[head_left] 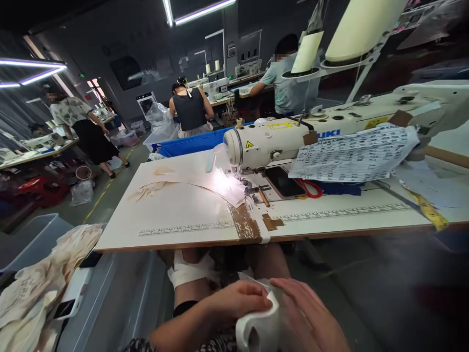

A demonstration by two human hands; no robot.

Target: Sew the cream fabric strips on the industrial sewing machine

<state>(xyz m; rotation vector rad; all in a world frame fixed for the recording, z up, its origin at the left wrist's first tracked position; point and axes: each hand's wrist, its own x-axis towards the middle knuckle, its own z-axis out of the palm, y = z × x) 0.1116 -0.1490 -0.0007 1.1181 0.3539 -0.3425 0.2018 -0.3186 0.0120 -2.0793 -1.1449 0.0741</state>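
Through the head camera I had both of the person's bare hands at the near side of the scene, over the lap and short of the table's near edge. The left hand (244,299) was closed, its curled fingers pinching the edge of a soft white looped piece of material (256,326). The right hand (309,313) lay just to the right of that piece, its fingers stretched out and blurred; I could not tell whether it gripped anything. The looped piece was thus at the hands, clear of the tabletop, its lower part running out of my view.

Beyond it I saw a white tabletop (176,210) with a patch of shiny brown tape (248,224) at its near edge. A white industrial sewing machine (256,144) stood on the far side, its needle area glaring brightly. A thin beige length of fabric (156,190) stretched left from the glare. To the right of the needle lay a dark-screened phone (284,182), with red looped handles (313,188) just beside it. A printed white paper sheet (351,154) hung in front of the machine's arm, and a yellow measuring tape (430,211) lay at the far right.

On the near left, crumpled beige fabric (32,293) was heaped by a translucent plastic bin (113,288). Far off, a person in a dark sleeveless top (191,105) and a person in a pale shirt (287,83) sat at other machines.
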